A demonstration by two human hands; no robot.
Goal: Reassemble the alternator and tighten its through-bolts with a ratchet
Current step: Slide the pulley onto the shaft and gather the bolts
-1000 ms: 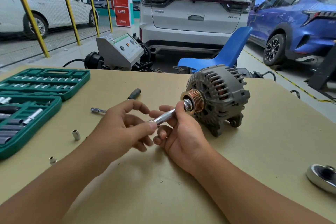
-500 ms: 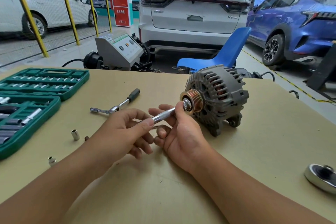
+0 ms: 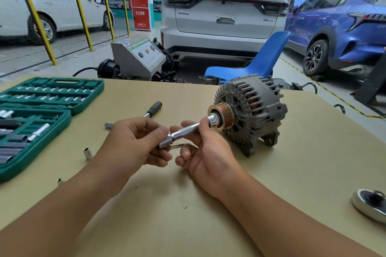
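Note:
The grey alternator [image 3: 252, 110] stands on the tan table [image 3: 208, 215], its brass-coloured pulley [image 3: 224, 116] facing me. A chrome extension bar [image 3: 183, 132] with a socket [image 3: 214, 120] sits on the pulley's centre. My right hand [image 3: 206, 150] holds the bar near the socket, fingers curled under it. My left hand [image 3: 137, 142] pinches the bar's near end with thumb and fingers. A ratchet with a black handle [image 3: 154, 108] lies on the table behind my left hand.
An open green socket case [image 3: 41, 115] lies at the left. Loose sockets [image 3: 86, 152] sit on the table beside it. A round metal part [image 3: 369, 204] rests at the right edge. Beyond the table stand a blue chair [image 3: 261, 62], a grey machine and parked cars.
My left hand has closed onto the bar's near end and shifted a little, uncovering the ratchet behind it. My right hand and the alternator have stayed put.

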